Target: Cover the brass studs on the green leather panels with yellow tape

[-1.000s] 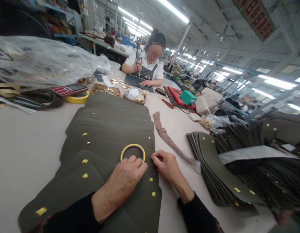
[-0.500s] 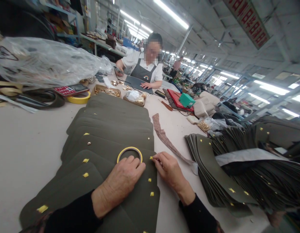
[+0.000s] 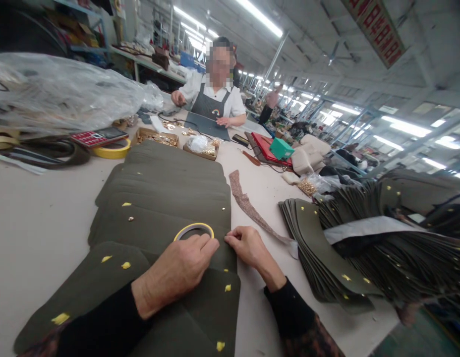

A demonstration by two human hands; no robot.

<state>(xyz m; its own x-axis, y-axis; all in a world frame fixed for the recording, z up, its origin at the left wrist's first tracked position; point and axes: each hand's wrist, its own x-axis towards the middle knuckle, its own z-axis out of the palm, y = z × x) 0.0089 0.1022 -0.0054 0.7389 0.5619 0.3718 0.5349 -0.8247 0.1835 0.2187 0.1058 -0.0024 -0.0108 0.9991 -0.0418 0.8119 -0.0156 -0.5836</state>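
Olive panels (image 3: 170, 196) stretch twelve-to-seven | your left hand (image 3: 178, 267) grips tape (image 3: 195, 225), nine o'clock from your right hand (image 3: 248, 246) | right pinched at panels' three-o'clock edge, contents hidden

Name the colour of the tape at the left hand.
The tape is yellow outside, grey inside; best in the head view.

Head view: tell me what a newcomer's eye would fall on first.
The overlapping dark green panels down the middle of the table probably strike first, with the left hand holding a yellow tape roll over them and the right hand at their right edge. Then come the bright green box beyond, right of centre, and the big plastic bag at the left.
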